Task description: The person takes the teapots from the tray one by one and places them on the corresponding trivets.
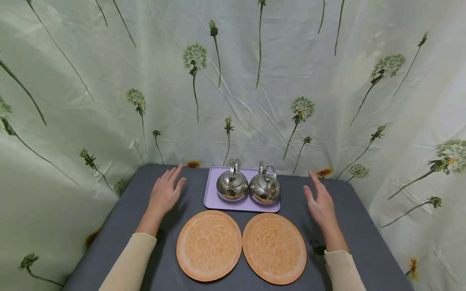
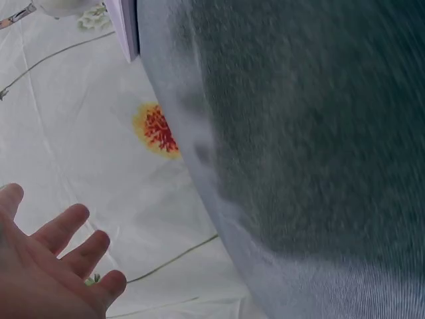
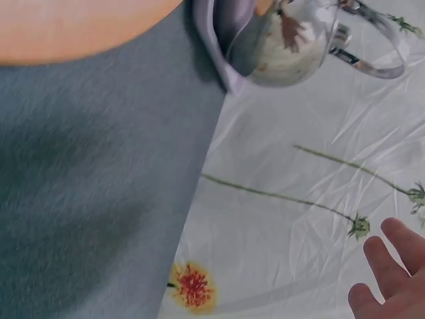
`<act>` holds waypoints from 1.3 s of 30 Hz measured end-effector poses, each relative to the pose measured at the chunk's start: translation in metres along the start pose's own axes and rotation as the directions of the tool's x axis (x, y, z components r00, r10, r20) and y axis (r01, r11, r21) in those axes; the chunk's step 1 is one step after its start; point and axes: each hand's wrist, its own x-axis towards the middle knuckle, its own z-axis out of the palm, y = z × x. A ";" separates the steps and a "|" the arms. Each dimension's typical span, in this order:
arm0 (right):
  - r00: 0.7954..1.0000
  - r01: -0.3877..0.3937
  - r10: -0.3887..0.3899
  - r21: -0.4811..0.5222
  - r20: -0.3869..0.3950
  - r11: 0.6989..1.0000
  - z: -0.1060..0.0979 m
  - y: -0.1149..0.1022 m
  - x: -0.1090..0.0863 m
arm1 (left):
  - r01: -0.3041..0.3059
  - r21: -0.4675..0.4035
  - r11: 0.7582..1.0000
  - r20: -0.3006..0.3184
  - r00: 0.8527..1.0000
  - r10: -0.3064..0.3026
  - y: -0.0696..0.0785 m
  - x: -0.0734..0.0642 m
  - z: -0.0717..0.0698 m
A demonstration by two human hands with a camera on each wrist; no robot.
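Observation:
Two shiny metal teapots stand side by side on a lilac tray at the back of the table: a left teapot and a right teapot, each with a raised loop handle. My left hand hovers left of the tray, fingers extended and holding nothing. On the other side, my right hand is held in the air to the right of the tray, its fingers also spread and bare. Part of the right teapot shows in the right wrist view.
In front of the tray lie two round orange-tan mats, the left mat and the right mat, edges nearly touching. Dark grey cloth covers the table. A white curtain printed with dandelions hangs behind and around it.

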 end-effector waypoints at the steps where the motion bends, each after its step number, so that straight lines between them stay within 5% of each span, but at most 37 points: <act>1: 1.000 -0.006 0.006 0.019 -0.007 1.000 0.001 -0.002 0.000 | -0.005 -0.005 1.000 0.000 1.000 0.005 0.001 0.000 0.001; 11: 0.997 -0.057 0.067 0.212 -0.040 0.976 0.004 -0.018 0.001 | 0.023 -0.058 0.998 0.007 1.000 -0.023 0.007 0.002 0.008; 22: 0.996 -0.083 0.088 0.221 -0.014 0.972 0.017 -0.026 0.003 | 0.035 -0.100 0.994 0.031 0.999 -0.032 0.012 0.000 0.021; 32: 0.998 -0.068 0.070 0.346 0.007 0.936 0.025 -0.032 0.006 | 0.092 -0.204 0.975 0.134 0.989 -0.065 0.017 0.002 0.028; 39: 0.998 -0.061 0.058 0.404 0.020 0.913 0.033 -0.034 0.006 | 0.148 -0.248 0.957 0.241 0.967 -0.087 0.019 0.001 0.034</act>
